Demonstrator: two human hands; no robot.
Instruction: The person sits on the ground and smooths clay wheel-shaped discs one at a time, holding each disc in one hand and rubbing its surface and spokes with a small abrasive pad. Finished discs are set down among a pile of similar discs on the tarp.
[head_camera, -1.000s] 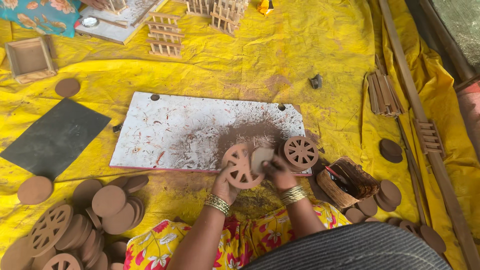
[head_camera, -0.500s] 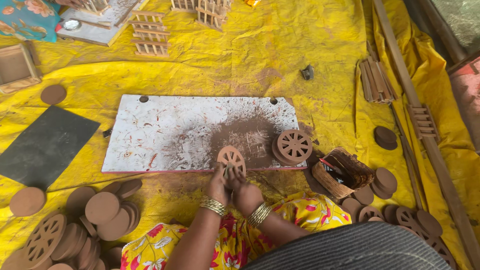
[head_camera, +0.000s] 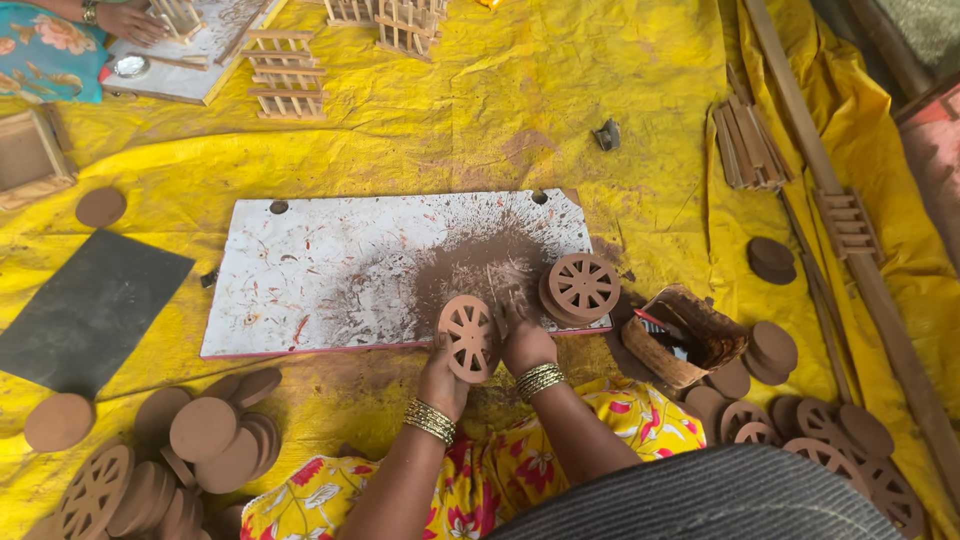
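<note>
Spoked clay wheel (head_camera: 467, 336): we pinch it upright in our left hand (head_camera: 445, 375); right hand (head_camera: 524, 345) works its rim.
Done: cut wheels (head_camera: 580, 288) stacked on board (head_camera: 300, 280).
Left: plain discs (head_camera: 205, 430) uncut.

I am wearing stacked gold bangles on my left wrist (head_camera: 430, 421) and right wrist (head_camera: 540, 380). Both forearms are showing bare. A yellow garment (head_camera: 640, 425) with red flower print is covering my lap.

We see a dark slate (head_camera: 85, 312) at 9 o'clock, plain clay discs (head_camera: 205, 430) at 7, a small basket (head_camera: 680, 338) at 4, wooden ladder frames (head_camera: 290, 72) at 11.
</note>
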